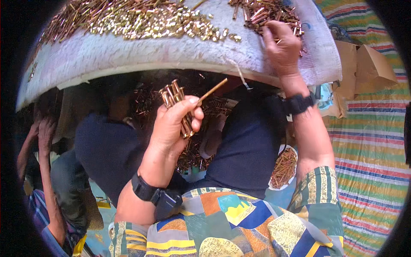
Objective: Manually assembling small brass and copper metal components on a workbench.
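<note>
My left hand (175, 120) is closed around a bundle of copper-coloured metal pins (172, 95) with wider, flat ends. A longer, thin brass-coloured rod (213, 90) sticks out between its thumb and forefinger, pointing up and right. At the table's right end, my right hand (283, 45) reaches into a heap of copper-coloured metal pins (256, 13). Its fingers are bent together at the heap's near edge, and what lies between them is mostly hidden. Small shiny gold-coloured pieces (150, 25) lie in a band on the table, in front of long thin rods (68, 19).
A pale cloth covers the table (141, 55). A white tub of rods (284, 167) stands by my right leg, and more metal pieces lie below between my legs. Cardboard boxes (368, 68) rest on a striped sheet (368, 150). Another person's arms (45, 141) are at the left.
</note>
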Tool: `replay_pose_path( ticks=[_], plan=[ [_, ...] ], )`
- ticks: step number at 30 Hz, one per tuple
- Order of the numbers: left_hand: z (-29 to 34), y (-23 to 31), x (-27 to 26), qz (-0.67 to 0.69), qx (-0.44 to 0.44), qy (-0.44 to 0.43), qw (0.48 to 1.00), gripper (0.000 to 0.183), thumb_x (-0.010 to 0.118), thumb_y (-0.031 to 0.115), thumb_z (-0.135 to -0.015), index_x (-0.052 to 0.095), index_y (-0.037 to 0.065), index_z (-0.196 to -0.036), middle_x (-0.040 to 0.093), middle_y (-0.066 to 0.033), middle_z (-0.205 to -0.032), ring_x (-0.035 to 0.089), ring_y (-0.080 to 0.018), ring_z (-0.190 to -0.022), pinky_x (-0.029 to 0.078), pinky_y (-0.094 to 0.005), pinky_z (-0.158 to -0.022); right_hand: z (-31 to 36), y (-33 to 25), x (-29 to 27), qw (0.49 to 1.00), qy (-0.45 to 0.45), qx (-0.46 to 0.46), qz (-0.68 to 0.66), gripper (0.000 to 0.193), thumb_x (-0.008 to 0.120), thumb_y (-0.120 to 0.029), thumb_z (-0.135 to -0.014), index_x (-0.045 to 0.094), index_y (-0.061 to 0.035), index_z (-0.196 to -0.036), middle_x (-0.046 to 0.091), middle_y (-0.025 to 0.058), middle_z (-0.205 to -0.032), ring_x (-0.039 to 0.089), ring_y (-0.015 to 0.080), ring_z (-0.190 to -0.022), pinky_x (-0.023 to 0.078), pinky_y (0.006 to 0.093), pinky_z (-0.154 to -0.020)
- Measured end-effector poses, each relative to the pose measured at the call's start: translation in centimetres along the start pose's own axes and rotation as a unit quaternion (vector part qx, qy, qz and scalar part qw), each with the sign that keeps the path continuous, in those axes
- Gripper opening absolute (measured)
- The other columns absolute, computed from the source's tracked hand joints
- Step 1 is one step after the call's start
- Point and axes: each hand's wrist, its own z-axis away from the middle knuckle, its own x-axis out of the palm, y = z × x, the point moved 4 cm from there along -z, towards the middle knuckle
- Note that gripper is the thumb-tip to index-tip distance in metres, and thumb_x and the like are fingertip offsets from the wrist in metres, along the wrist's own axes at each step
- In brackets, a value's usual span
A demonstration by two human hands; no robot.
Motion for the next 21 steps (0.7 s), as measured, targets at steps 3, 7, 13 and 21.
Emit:
replay_pose_path(
  ticks=[3, 7, 13, 21],
  plan=[
    [0.1, 0.4, -0.3, 0.021, 0.014, 0.001, 1.000, 0.011, 0.059, 0.013, -0.078, 0.058, 0.003, -0.079, 0.058, -0.0065, -0.062, 0.053, -0.0114, -0.046, 0.043, -0.0212, -0.042, 0.6, -4.0, -1.2, 0.918, 0.003, 0.177, -0.354, 0.008, 0.056, -0.003, -0.082, 0.058, 0.0013, -0.088, 0.063, 0.0073, -0.076, 0.062, 0.0124, -0.066, 0.050, 0.0211, -0.060],
    [0.0, 0.5, -0.2, 0.034, 0.019, -0.006, 0.999, 0.010, 0.059, 0.013, -0.078, 0.058, 0.003, -0.078, 0.058, -0.0067, -0.062, 0.053, -0.0117, -0.046, 0.043, -0.0213, -0.042, 2.8, -7.4, -2.1, 0.798, -0.062, 0.306, -0.515, 0.010, 0.056, -0.004, -0.082, 0.056, 0.0006, -0.090, 0.063, 0.0094, -0.078, 0.062, 0.0135, -0.067, 0.050, 0.0218, -0.061],
    [0.4, 0.8, 0.1, 0.021, 0.040, -0.031, 0.999, 0.011, 0.059, 0.013, -0.078, 0.057, 0.003, -0.078, 0.058, -0.0068, -0.062, 0.053, -0.0117, -0.046, 0.044, -0.0209, -0.043, 4.1, -8.9, -1.3, 0.807, -0.107, 0.281, -0.508, 0.010, 0.054, -0.004, -0.083, 0.055, 0.0015, -0.092, 0.063, 0.0095, -0.078, 0.062, 0.0147, -0.064, 0.051, 0.0242, -0.059],
    [0.6, 1.3, 0.0, 0.008, 0.062, -0.047, 0.997, 0.012, 0.060, 0.014, -0.078, 0.058, 0.002, -0.081, 0.059, -0.0070, -0.063, 0.053, -0.0115, -0.046, 0.043, -0.0210, -0.043, 4.5, -9.3, -1.3, 0.761, -0.033, 0.337, -0.552, 0.010, 0.054, -0.005, -0.083, 0.054, 0.0024, -0.091, 0.062, 0.0103, -0.075, 0.061, 0.0152, -0.063, 0.051, 0.0243, -0.058]
  ],
)
